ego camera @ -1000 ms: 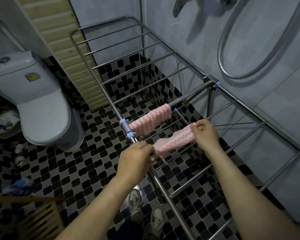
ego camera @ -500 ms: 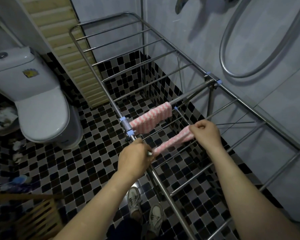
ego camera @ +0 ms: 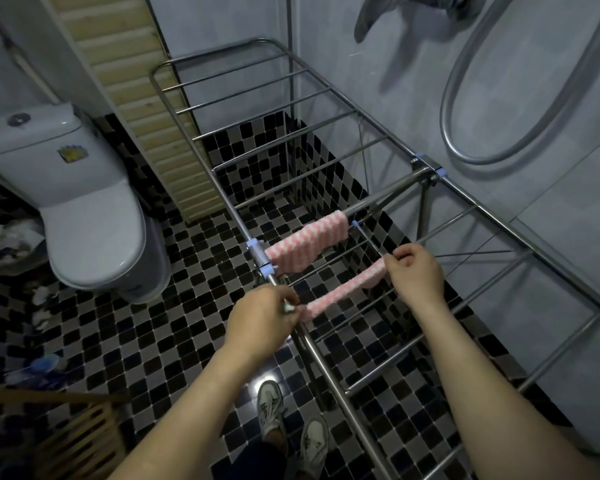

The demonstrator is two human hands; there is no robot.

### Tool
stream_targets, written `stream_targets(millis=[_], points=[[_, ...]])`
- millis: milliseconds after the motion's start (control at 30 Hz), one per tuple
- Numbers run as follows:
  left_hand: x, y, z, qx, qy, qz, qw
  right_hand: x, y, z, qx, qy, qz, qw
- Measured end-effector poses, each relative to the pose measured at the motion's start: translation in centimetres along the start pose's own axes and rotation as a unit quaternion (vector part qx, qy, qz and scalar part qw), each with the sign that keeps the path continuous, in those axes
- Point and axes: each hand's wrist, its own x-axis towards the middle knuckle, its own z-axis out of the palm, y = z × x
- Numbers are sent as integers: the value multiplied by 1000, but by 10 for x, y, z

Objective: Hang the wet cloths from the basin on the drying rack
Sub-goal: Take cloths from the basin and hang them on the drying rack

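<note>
fluffy striped cloth (ego camera: 343,292) stretched taut between left hand (ego camera: 260,320), right hand (ego camera: 418,273).

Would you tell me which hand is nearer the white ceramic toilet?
Left. The left hand is at the steel rack rail nearest the toilet; the right hand is farther across.

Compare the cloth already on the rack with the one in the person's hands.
The hung cloth drapes over a drying rack rail with no hand on it; the held cloth is stretched between the left hand and right hand. The hung cloth shows a broad face; the held cloth looks like a narrow strip. Both are pink-and-white striped.
</note>
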Motion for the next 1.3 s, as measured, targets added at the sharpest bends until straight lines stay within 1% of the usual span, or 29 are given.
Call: stream_targets(millis=[33,67,100,133,167,200,233,267,333,367,433,567,633,667,700,767,833,933,1000,1033,1100,1133,1167,1233,1267,1300], points=[[-1,2,-7,-99,2,-39,994,-2,-3,-4,1,0,4,1000],[-3,4,-15,-232,1,-92,968,-4,-8,-10,14,-6,12,1000],[-4,7,-25,-385,-12,-147,911,-7,-14,-16,48,-23,23,998],[-5,10,-33,-524,-31,-182,831,-12,-21,-22,103,-59,40,992],[-6,12,-40,-628,-46,-197,752,-20,-29,-28,164,-117,54,978],[-8,15,-45,-698,-54,-196,687,-32,-39,-33,218,-189,62,955],[-9,18,-49,-741,-57,-188,642,-44,-48,-35,252,-261,65,930],[-9,22,-49,-765,-56,-183,615,-55,-56,-36,272,-321,68,905],[-10,29,-48,-789,-42,-185,585,-75,-70,-32,289,-407,67,864],[-11,31,-47,-796,-35,-188,575,-83,-75,-28,294,-428,64,852],[-12,32,-46,-805,-30,-186,563,-93,-83,-19,295,-424,51,855],[-16,36,-50,-816,-30,-168,552,-101,-88,-9,274,-354,10,894],[-17,38,-52,-814,-20,-162,557,-102,-87,-7,265,-319,-22,910],[-18,39,-53,-806,-14,-162,569,-101,-86,-8,253,-303,-41,918],[-19,40,-54,-792,-8,-162,588,-100,-86,-9,235,-290,-60,926],[-20,40,-55,-753,14,-164,637,-98,-87,-12,215,-280,-77,932],[-19,38,-55,-720,50,-159,673,-96,-89,-15,267,-287,-48,919],[-19,33,-57,-695,77,-133,702,-95,-92,-20,405,-313,23,859],[-20,30,-57,-668,87,-119,729,-94,-92,-23,459,-324,58,826],[-19,28,-56,-641,95,-115,753,-93,-92,-24,468,-322,67,820],[-19,23,-54,-567,98,-112,810,-91,-91,-26,458,-315,67,829],[-19,22,-55,-536,81,-114,832,-91,-91,-27,445,-313,59,837],[-19,20,-57,-511,41,-118,850,-90,-91,-29,432,-313,47,845],[-18,14,-66,-457,-90,-112,878,-89,-91,-31,409,-304,11,860],[-18,11,-70,-427,-150,-90,887,-88,-92,-33,391,-297,-14,871],[-18,8,-75,-404,-192,-61,892,-86,-93,-35,369,-289,-46,882]])
